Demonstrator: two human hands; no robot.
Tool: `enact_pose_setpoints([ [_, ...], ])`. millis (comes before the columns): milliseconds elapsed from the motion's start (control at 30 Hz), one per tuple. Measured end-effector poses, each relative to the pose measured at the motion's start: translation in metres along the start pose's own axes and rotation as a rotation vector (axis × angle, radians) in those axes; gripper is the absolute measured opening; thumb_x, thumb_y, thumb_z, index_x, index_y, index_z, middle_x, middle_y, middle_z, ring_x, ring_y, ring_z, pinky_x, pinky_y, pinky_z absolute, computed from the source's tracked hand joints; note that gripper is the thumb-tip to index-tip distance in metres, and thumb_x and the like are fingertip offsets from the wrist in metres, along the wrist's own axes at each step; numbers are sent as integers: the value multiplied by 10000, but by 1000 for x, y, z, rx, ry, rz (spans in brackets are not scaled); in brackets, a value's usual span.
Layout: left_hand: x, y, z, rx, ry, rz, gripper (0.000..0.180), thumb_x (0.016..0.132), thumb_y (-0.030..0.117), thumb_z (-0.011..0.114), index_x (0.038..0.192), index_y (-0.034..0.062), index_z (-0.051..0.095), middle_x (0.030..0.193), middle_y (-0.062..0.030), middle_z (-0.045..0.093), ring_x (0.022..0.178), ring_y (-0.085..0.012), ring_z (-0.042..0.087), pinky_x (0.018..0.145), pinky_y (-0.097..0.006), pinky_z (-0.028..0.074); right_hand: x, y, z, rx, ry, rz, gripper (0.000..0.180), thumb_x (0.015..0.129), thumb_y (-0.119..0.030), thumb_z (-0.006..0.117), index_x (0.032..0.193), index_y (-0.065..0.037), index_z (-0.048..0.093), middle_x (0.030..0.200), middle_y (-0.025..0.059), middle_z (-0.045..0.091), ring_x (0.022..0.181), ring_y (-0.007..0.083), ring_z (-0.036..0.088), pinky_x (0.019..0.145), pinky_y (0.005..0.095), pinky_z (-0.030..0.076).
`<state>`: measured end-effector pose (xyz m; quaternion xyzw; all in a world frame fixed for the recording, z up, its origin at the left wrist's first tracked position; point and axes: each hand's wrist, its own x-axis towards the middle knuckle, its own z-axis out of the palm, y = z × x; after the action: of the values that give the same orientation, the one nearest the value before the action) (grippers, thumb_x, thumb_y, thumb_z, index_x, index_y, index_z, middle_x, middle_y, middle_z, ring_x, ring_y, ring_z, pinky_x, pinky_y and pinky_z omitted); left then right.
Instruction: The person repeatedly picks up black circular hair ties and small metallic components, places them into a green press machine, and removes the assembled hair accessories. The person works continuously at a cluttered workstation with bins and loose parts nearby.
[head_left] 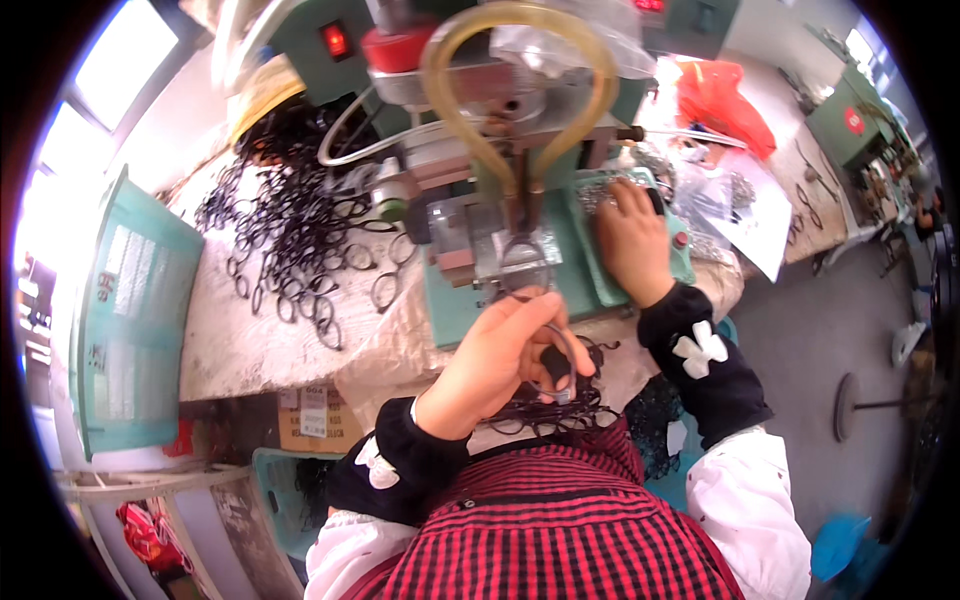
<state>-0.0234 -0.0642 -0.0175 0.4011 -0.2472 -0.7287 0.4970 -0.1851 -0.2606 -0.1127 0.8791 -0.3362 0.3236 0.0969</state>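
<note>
In front of the green bench machine (pixel 460 310), my left hand (pixel 505 345) is closed around a dark eyeglass frame (pixel 573 365). One round rim shows below my fingers; the upper part sits close to the machine's clear-covered work point (pixel 520 255). To the right, my right hand (pixel 635 240) reaches into a green tray (pixel 606 290) on the machine's base. Its bent fingers touch a heap of small silvery metal parts (pixel 597 195). The fingertips are sunk among them, so what they pinch is hidden. More dark frames (pixel 535 415) lie at the table edge below my left hand.
A tangled pile of black eyeglass frames (pixel 300 230) covers the table's left. A green plastic basket (pixel 135 320) stands at far left. A yellowish hose (pixel 520 12) loops over the machine. On the right are clear plastic bags (pixel 705 190), white paper (pixel 765 225) and an orange bag (pixel 725 105).
</note>
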Motion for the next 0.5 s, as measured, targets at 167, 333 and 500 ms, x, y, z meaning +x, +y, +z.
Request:
enact_pose_setpoints([
  [167,-83,2,-18,810,133,349,165,1003,134,653,954,-20,684,944,-95,729,823,-155,689,702,-270,555,-14,2,-23,345,174,264,157,845,19,667,993,-26,696,975,125,716,946,324,679,843,401,523],
  [333,-114,48,-72,1048,1091,803,70,872,7,724,940,-7,715,917,-76,723,854,-181,673,782,-296,516,-39,1,-44,602,155,622,133,877,-27,716,1009,-8,715,962,114,714,904,239,686,836,326,520],
  [500,-31,53,-171,1776,1272,786,253,835,283,820,775,45,758,832,-97,677,795,-291,606,713,-401,478,-13,-29,-25,665,129,434,159,846,-22,738,1004,-16,727,933,109,723,877,240,698,807,330,531],
])
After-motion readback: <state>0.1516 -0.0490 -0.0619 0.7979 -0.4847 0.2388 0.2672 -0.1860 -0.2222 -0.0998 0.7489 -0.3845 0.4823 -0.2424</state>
